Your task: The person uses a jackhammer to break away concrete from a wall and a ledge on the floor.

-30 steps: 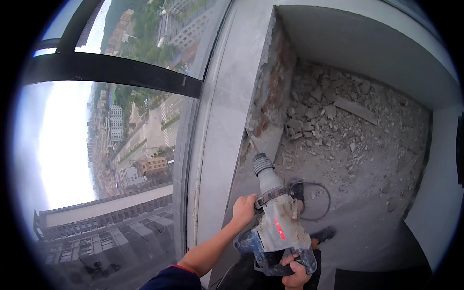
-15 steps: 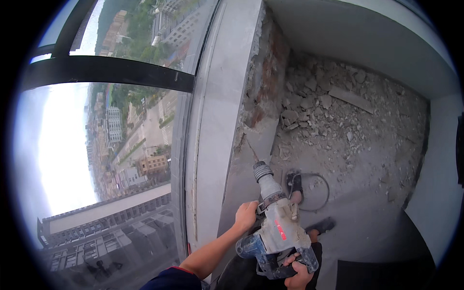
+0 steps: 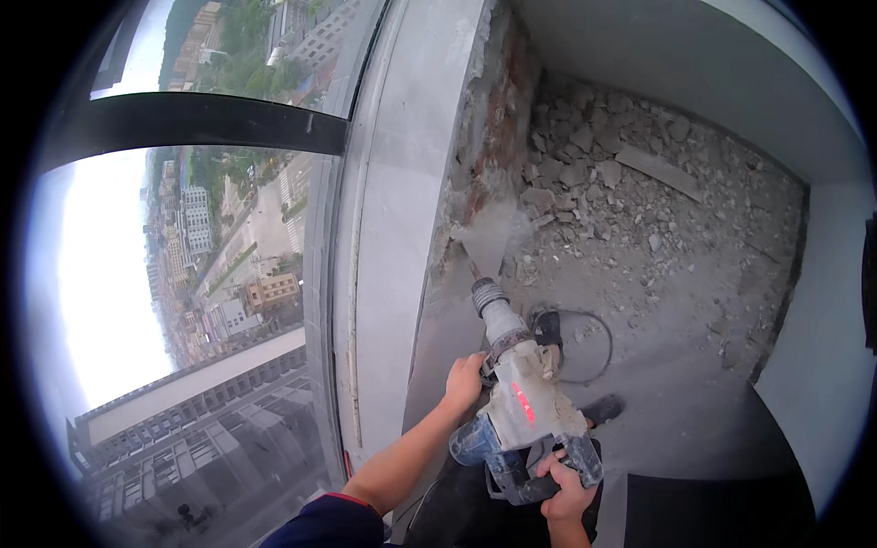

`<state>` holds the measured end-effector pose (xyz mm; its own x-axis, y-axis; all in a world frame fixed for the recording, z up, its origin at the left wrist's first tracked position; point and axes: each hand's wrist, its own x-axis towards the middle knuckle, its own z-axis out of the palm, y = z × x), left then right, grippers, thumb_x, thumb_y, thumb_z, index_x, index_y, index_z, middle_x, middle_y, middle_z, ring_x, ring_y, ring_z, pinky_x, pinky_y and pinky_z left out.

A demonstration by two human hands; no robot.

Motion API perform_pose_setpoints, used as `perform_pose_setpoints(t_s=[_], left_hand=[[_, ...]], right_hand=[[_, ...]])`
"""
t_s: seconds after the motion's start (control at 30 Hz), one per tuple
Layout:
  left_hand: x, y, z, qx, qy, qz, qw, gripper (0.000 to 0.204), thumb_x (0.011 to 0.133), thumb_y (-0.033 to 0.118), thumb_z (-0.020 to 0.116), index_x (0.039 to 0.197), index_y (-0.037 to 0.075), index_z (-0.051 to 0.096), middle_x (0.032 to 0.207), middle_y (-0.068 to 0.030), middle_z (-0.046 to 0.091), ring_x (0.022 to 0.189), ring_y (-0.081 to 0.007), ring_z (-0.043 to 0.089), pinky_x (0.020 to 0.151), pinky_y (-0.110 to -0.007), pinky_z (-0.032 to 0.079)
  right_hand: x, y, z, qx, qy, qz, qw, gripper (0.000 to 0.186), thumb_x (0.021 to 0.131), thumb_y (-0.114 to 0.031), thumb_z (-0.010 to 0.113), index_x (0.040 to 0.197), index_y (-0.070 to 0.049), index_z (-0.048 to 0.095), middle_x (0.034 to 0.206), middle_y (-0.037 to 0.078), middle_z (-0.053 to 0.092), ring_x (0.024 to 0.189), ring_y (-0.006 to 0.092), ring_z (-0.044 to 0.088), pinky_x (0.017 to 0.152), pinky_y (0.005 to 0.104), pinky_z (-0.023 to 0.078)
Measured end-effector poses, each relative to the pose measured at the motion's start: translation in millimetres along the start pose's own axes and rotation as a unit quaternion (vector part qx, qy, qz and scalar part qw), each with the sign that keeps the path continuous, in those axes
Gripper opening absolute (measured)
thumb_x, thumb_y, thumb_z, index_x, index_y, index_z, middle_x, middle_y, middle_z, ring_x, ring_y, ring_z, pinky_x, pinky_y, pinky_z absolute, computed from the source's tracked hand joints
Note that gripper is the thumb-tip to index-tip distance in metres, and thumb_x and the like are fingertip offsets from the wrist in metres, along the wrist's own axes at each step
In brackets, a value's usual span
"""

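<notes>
A dusty grey and blue demolition hammer (image 3: 527, 388) points up and away from me, its chisel bit (image 3: 472, 265) against the broken edge of the low wall (image 3: 435, 274). My left hand (image 3: 464, 382) is closed round the side handle near the collar. At the lower end, my right hand (image 3: 566, 491) grips the rear handle, fingers wrapped about the trigger area. Pale dust (image 3: 493, 226) hangs at the bit's tip. Beyond it, plaster has been stripped from the wall face, baring reddish brick (image 3: 493, 137).
Rubble (image 3: 585, 173) and a long flat fragment (image 3: 660, 172) lie across the floor at the far right. A looped cable (image 3: 610, 352) rests beside my shoes. To the left, a window with a dark frame (image 3: 210, 121) looks down on a street and buildings far below.
A dust cloud has appeared at the bit's tip. The bit shows shorter at the wall edge, and the whole view has shifted slightly. Both hands keep their grip.
</notes>
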<state>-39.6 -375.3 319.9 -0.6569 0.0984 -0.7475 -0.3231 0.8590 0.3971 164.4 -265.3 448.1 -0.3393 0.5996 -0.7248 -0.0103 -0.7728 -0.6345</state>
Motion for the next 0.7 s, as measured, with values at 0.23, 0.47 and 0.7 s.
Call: perform_pose_setpoints(t_s=[0.23,0.47,0.7], left_hand=[[-3,6,-10,0.040,-0.022,-0.034,0.998,0.051,0.094,0.042,0.043,0.087,-0.003,0.067,0.083,-0.0240,0.068,0.082,-0.0371,0.065,0.079,-0.043,0.047],[-58,5,-28,0.053,-0.012,-0.027,0.998,0.049,0.093,0.041,0.044,0.086,-0.003,0.064,0.081,-0.0247,0.065,0.082,-0.0375,0.064,0.079,-0.045,0.045],[-33,4,-30,0.029,-0.028,-0.034,0.999,0.048,0.094,0.041,0.045,0.090,-0.003,0.066,0.082,-0.0241,0.066,0.083,-0.0361,0.064,0.079,-0.045,0.045]], right_hand=[[-7,-19,8,0.148,0.068,0.079,0.984,0.027,0.069,-0.001,0.054,0.094,0.007,0.058,0.071,0.014,0.061,0.062,0.0242,0.059,0.065,0.0334,0.052],[-42,-33,-24,-0.002,-0.039,0.042,0.998,0.013,0.076,-0.008,0.054,0.076,0.002,0.064,0.075,0.009,0.064,0.076,0.0232,0.063,0.074,0.0359,0.050],[-33,-22,-9,0.028,0.018,0.036,0.999,0.023,0.072,-0.003,0.052,0.093,0.004,0.057,0.073,0.011,0.057,0.066,0.0226,0.058,0.066,0.0365,0.051]])
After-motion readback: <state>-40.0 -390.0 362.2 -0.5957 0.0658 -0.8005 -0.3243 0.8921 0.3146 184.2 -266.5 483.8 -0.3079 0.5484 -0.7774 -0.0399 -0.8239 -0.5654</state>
